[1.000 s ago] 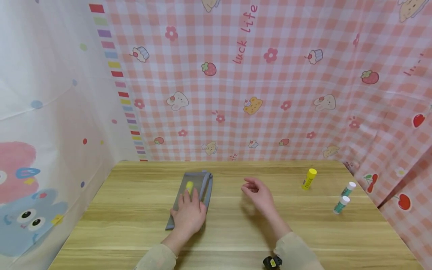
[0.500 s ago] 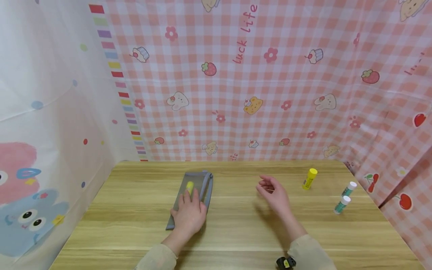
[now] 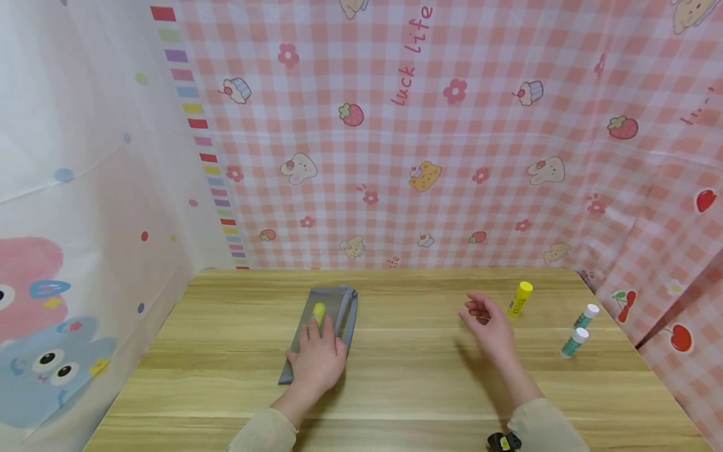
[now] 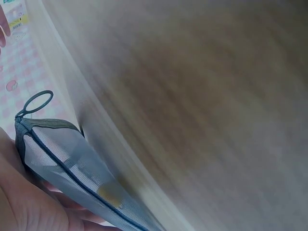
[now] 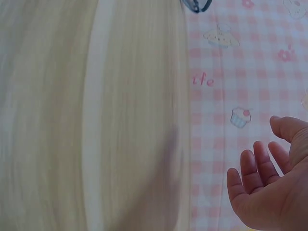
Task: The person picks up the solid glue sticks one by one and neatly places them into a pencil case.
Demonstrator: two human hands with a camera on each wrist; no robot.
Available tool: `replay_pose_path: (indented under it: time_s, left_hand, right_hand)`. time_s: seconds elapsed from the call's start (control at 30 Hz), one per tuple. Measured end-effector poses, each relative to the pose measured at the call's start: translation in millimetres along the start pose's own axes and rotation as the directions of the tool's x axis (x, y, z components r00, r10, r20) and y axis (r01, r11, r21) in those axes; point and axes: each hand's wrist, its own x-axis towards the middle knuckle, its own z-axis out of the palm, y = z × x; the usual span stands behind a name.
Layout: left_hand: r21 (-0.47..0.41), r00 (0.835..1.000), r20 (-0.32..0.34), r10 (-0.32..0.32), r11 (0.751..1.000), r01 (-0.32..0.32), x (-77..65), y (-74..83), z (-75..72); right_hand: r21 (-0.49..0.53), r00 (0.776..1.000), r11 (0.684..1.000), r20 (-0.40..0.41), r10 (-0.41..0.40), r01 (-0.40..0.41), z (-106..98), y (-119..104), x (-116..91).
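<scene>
A grey mesh zip pouch [image 3: 300,336] lies flat at the left middle of the table. My left hand [image 3: 318,361] rests on it with fingers spread and fairly straight. Just beyond the fingertips a yellow stick-shaped thing [image 3: 319,312] shows at the pouch, dulled as if under the mesh. The left wrist view has the pouch's dark zip edge and its loop [image 4: 38,102] beside the hand. Over the table on the right hovers my right hand [image 3: 492,326], fingers loosely bent and holding nothing. A yellow glue stick [image 3: 519,299] stands upright a little beyond it, apart from the fingers.
Two green glue sticks with white caps, a nearer one [image 3: 574,343] and a farther one [image 3: 586,316], stand by the right edge of the wooden table [image 3: 407,376]. A pink checked curtain [image 3: 395,144] hangs behind the table, a white one [image 3: 113,188] at its left.
My right hand has moved right across the table, toward the upright yellow glue stick. My left hand stays on the mesh pouch.
</scene>
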Motion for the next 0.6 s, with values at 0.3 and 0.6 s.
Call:
replay_pose_path:
  time_s: [0.3, 0.6]
  left_hand:
    - [0.002, 1.0, -0.002, 0.001, 1.0, -0.001, 1.0, -0.5, 1.5]
    - [0.0, 1.0, -0.001, -0.006, 1.0, 0.006, 0.9, -1.5, 1.9]
  right_hand:
    - [-0.053, 0.998, 0.998, -0.06, 0.011, -0.014, -24, 10, 0]
    - [-0.062, 0.984, 0.998, -0.177, -0.001, -0.01, -38, 13, 2]
